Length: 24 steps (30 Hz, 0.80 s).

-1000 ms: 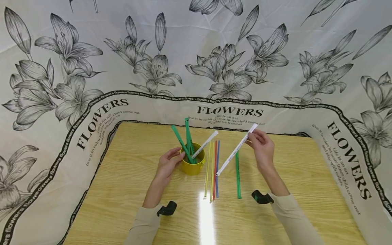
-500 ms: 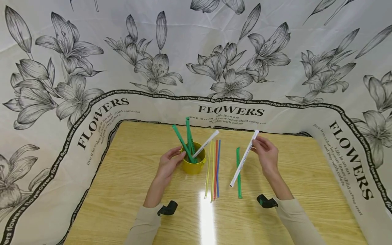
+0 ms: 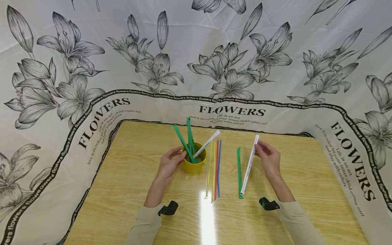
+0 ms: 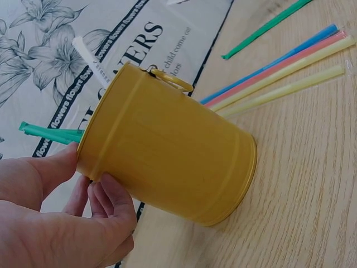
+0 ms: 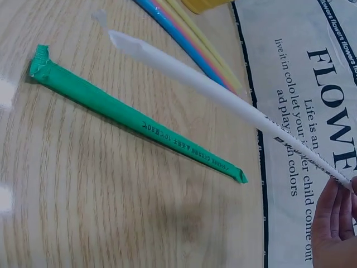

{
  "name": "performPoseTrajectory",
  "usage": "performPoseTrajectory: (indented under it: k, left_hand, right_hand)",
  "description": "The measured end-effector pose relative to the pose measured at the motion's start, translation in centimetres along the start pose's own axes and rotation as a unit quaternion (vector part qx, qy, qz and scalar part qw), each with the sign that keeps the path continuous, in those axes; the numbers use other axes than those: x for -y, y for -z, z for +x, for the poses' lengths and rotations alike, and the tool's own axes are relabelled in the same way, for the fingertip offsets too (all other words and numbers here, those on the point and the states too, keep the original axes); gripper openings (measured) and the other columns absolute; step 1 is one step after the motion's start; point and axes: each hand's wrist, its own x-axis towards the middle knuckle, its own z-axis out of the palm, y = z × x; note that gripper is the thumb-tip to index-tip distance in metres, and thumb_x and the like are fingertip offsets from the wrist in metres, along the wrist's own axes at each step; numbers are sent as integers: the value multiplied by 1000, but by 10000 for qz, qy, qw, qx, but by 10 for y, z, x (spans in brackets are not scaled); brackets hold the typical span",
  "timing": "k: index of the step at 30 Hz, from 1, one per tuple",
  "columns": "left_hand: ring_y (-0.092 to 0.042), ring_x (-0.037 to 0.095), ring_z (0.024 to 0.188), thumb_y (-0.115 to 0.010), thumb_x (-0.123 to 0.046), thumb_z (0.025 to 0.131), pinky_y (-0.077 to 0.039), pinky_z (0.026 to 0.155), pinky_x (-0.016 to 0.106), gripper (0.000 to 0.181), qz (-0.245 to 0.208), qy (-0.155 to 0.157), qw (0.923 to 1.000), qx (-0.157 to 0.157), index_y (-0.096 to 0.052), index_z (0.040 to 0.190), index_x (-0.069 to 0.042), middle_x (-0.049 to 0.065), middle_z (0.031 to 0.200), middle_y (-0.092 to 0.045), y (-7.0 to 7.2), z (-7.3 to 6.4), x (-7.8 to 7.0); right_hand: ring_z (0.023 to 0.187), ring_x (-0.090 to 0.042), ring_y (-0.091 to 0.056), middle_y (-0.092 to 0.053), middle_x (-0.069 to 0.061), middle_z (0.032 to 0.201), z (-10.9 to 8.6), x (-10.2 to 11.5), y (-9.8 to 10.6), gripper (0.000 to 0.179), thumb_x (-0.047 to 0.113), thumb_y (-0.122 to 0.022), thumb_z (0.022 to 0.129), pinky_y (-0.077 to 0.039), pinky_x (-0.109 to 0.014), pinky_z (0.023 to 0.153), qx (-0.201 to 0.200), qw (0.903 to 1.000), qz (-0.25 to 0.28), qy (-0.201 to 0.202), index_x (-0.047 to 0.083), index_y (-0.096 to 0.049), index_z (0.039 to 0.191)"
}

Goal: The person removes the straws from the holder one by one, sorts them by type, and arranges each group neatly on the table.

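Note:
My left hand (image 3: 169,164) holds a small yellow bucket (image 3: 194,167) by its rim, thumb at the top and fingers against the side in the left wrist view. Out of the bucket lean several green-wrapped straws (image 3: 180,139) and one white-wrapped straw (image 3: 208,143). Between thumb and fingers, my right hand (image 3: 269,159) pinches another white-wrapped straw (image 3: 250,165) near its upper end. That straw slants down toward the person, its lower tip close by the near end of a green-wrapped straw (image 3: 239,172) lying on the table.
Between bucket and green straw lie two yellow straws (image 3: 209,170), a red straw (image 3: 216,170) and a blue straw (image 3: 219,170), side by side. A flower-printed cloth (image 3: 171,109) rises around the back and sides of the wooden table (image 3: 122,177).
My right hand has moved right and nearer the person with the white straw, whose lower tip swung from beside the blue straw past the green one. The left hand stays at the bucket.

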Motion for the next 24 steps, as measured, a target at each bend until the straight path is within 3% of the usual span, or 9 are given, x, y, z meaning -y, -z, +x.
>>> performPoseTrajectory:
  k: [12, 18, 24]
  left_hand:
    - [-60, 14, 100, -71, -6, 98, -46, 109, 47, 39, -76, 35, 9999, -58, -63, 136, -1, 13, 125, -52, 0, -1, -1]
    - [-60, 14, 100, -71, -7, 98, -48, 107, 44, 40, -36, 21, 10000, -35, -63, 136, 0, 14, 126, -52, 0, 0, 0]
    - [-61, 13, 99, -71, -7, 98, -48, 107, 45, 40, -67, 13, 10000, 2, -62, 136, 0, 14, 126, -51, 1, 0, 0]
  right_hand:
    - [89, -1, -67, -70, 7, 102, 1, -20, 6, 39, 13, -66, 102, -56, -17, 81, 232, 9971, -711, -173, -9, -61, 134]
    - [94, 1, -64, -69, -3, 114, 1, -30, 9, 40, 17, -63, 104, -56, -17, 85, 392, 9923, -1134, -321, -6, -60, 137]
    - [91, 1, -65, -69, -10, 117, 3, -37, 7, 40, 15, -62, 105, -57, -19, 83, 474, 9920, -1098, -402, -8, -59, 137]
